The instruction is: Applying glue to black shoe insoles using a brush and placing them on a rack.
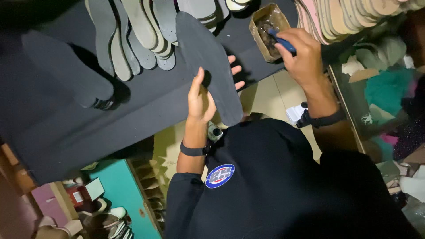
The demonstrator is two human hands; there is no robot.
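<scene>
Fingers (233, 71) spread behind dark insole (208, 66) (right hand (301, 55) grips blue brush (281, 42))

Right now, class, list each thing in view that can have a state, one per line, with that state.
left hand: gripping the dark insole, thumb on its face
dark insole: held up, tilted
right hand: holding the blue-handled brush
blue-handled brush: tip inside the pot
pot: open
grey insoles: overlapping on the dark worktop

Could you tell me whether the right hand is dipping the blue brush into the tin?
Yes, the right hand holds the blue brush with its tip inside the tin, while the left hand holds a dark insole.
</scene>
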